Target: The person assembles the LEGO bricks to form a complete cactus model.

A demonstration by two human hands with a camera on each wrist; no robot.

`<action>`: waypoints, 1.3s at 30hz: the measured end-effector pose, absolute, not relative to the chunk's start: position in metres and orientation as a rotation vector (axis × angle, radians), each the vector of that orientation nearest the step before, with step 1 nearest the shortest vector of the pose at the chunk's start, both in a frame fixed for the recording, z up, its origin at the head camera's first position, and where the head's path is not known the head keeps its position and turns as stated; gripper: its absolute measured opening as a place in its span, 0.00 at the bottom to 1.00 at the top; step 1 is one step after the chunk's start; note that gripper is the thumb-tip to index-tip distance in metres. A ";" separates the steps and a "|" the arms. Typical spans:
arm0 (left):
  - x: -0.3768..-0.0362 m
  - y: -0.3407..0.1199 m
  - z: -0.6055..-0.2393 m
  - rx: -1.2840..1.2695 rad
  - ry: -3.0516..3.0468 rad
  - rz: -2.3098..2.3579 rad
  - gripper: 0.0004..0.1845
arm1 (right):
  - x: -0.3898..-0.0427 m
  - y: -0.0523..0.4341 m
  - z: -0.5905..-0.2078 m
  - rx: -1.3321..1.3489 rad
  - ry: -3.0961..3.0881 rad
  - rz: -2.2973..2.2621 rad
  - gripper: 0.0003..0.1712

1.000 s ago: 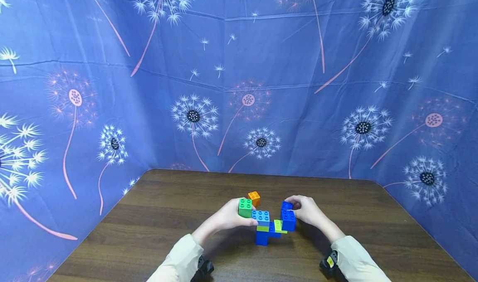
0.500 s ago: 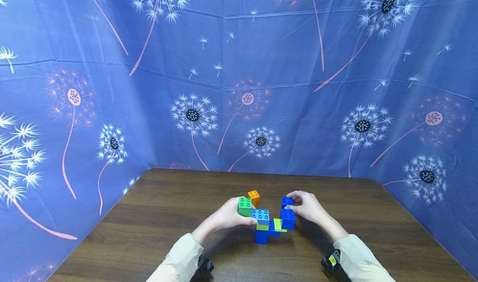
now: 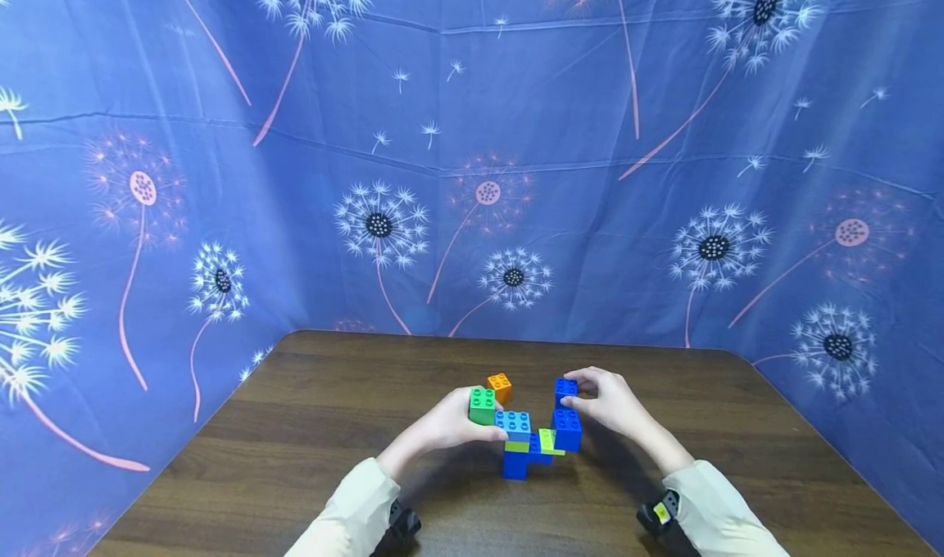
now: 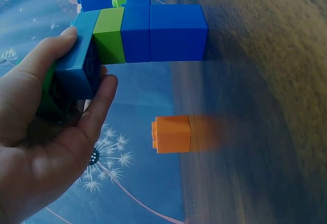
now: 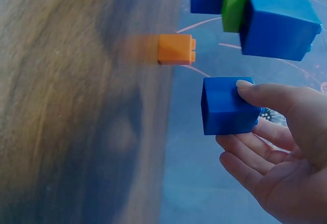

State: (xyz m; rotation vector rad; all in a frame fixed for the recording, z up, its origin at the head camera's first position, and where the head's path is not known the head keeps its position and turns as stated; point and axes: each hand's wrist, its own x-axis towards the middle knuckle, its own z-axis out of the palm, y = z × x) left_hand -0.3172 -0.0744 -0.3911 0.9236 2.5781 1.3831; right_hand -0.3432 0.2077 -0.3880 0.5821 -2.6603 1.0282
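The right hand (image 3: 608,405) pinches a loose blue brick (image 3: 565,388) just above the brick stack (image 3: 533,442) mid-counter (image 3: 332,426). The left hand (image 3: 450,424) grips the stack's green end (image 3: 483,406). An orange brick (image 3: 500,387) sits just behind, toward the far edge.

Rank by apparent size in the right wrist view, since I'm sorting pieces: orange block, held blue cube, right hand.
1. Right hand, nearest the camera
2. Blue plastic cube it pinches
3. Orange plastic block, farther off, so true size unsure
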 end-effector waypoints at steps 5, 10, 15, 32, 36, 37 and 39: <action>-0.318 -0.074 -0.391 0.922 2.580 1.385 0.18 | -0.341 0.207 -0.383 0.609 -2.639 1.012 0.22; -0.318 -0.074 -0.391 0.929 2.580 1.383 0.18 | -0.338 0.205 -0.379 0.631 -2.612 1.002 0.22; -0.318 -0.074 -0.391 0.927 2.579 1.382 0.18 | -0.333 0.200 -0.374 0.653 -2.592 0.995 0.22; -0.317 -0.075 -0.391 0.926 2.578 1.395 0.18 | -0.322 0.187 -0.365 0.666 -2.526 1.055 0.22; -0.316 -0.075 -0.391 0.921 2.557 1.412 0.18 | -0.318 0.184 -0.363 0.670 -2.518 1.064 0.22; -0.316 -0.075 -0.391 0.924 2.557 1.414 0.18 | -0.318 0.183 -0.363 0.674 -2.519 1.058 0.22; -0.316 -0.075 -0.391 0.932 2.560 1.416 0.18 | -0.317 0.182 -0.362 0.671 -2.526 1.054 0.22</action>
